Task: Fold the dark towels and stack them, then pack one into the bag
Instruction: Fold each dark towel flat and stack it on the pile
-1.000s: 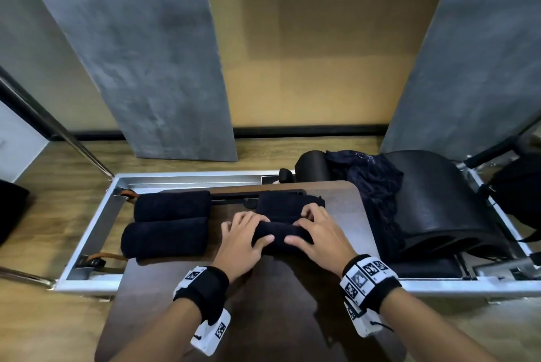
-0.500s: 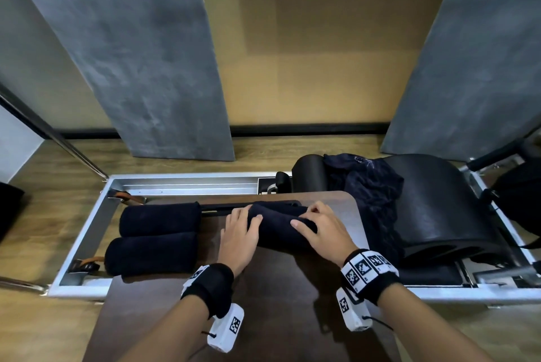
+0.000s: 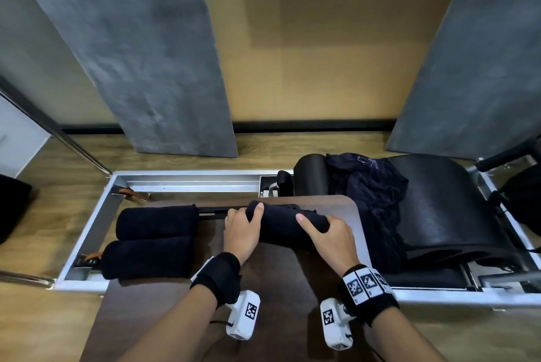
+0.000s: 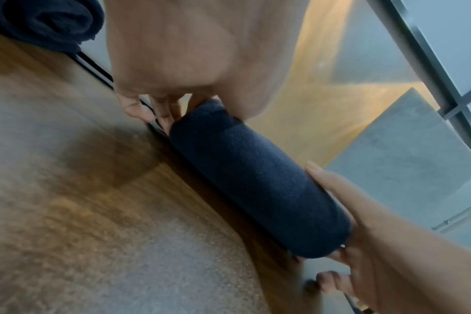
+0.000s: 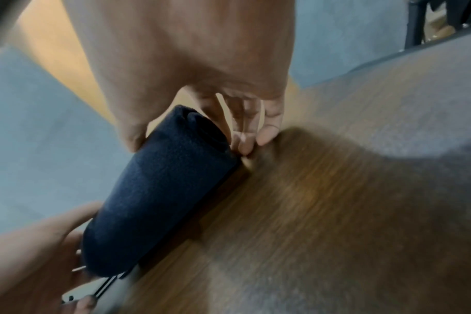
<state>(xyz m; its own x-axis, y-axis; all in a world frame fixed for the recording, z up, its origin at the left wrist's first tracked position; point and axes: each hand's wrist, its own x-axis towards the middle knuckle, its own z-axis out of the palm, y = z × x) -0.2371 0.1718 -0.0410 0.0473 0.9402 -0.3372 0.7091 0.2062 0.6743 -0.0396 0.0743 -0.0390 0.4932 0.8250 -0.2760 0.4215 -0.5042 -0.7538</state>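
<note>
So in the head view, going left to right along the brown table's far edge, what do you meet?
Two finished towel rolls → left hand → rolled towel in both hands → right hand → crumpled dark cloth → black arched pad.

We count three rolled dark towels (image 3: 285, 225): one between our two hands, two more (image 3: 156, 221) lying side by side left of that grip. One crumpled dark cloth (image 3: 371, 194) lies to its right.
</note>
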